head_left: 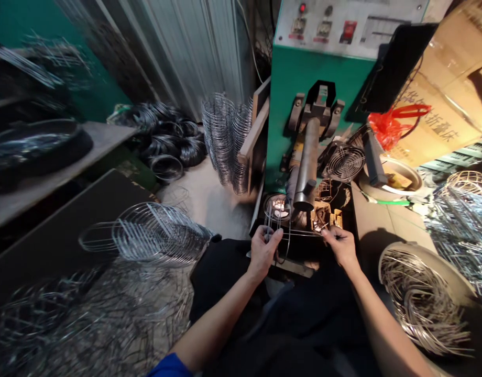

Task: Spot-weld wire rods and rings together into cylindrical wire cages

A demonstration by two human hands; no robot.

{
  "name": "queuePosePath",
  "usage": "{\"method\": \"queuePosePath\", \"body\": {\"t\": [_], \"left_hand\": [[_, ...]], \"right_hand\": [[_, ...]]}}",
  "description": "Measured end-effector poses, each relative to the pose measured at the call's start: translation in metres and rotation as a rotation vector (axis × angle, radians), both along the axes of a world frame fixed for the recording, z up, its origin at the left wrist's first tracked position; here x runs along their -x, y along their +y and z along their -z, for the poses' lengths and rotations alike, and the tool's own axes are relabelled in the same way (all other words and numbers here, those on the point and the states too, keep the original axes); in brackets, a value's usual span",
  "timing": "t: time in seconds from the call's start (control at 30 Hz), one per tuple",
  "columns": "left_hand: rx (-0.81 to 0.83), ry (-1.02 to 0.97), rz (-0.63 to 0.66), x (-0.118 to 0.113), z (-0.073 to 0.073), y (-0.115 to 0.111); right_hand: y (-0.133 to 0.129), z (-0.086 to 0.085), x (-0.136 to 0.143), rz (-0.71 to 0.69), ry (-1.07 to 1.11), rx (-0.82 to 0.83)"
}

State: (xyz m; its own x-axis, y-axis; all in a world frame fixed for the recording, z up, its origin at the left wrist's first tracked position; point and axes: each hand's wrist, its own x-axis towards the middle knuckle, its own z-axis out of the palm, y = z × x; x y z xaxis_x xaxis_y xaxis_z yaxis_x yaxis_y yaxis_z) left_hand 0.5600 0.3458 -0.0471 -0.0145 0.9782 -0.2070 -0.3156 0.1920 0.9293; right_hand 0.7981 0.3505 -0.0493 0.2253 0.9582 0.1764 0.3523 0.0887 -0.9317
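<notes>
My left hand (pixel 265 250) is closed on a thin wire frame (pixel 290 234), whose bent wires rise in front of the machine. Opposite it, my right hand (pixel 340 245) pinches the far end of a straight wire that runs between both hands. Just above them, a thick metal cylinder (pixel 308 167) juts from the green machine (pixel 284 73). Small parts lie in a yellow basket (pixel 337 219) behind my right hand.
Stacked wire rings (pixel 225 141) stand left of the machine, and wire frames (pixel 158 233) lie by my left knee. A tub (pixel 409 248) of bent wires is at the right. Cardboard boxes (pixel 441 99) stand behind a red bag (pixel 388 128).
</notes>
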Motion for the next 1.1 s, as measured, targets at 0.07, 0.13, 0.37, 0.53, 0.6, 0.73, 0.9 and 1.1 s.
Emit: {"method": "queuePosePath", "body": {"t": [0.07,0.13,0.37,0.53,0.6,0.73,0.9,1.1], "left_hand": [[-0.006,-0.005,-0.004,-0.001,0.0,0.003],[-0.013,0.001,-0.009,-0.002,0.001,0.006],[-0.019,0.019,-0.021,-0.006,0.003,0.015],[-0.03,0.011,-0.008,-0.009,0.001,0.021],[-0.029,0.019,-0.009,-0.01,0.001,0.022],[-0.037,0.016,0.003,-0.01,0.002,0.025],[-0.038,0.023,0.002,-0.01,0.002,0.025],[-0.04,0.008,-0.001,-0.01,0.001,0.026]], "right_hand": [[0.004,0.001,-0.002,0.003,-0.004,-0.001],[0.007,0.002,-0.005,0.004,-0.01,-0.001],[0.015,0.003,-0.01,0.001,-0.036,0.02],[0.017,0.0,-0.012,0.003,-0.046,0.048],[0.018,0.001,-0.013,-0.004,-0.037,0.06],[0.02,0.0,-0.015,0.002,-0.057,0.046],[0.021,-0.005,-0.014,0.008,-0.088,0.041],[0.021,-0.008,-0.011,0.0,-0.061,0.039]]}}
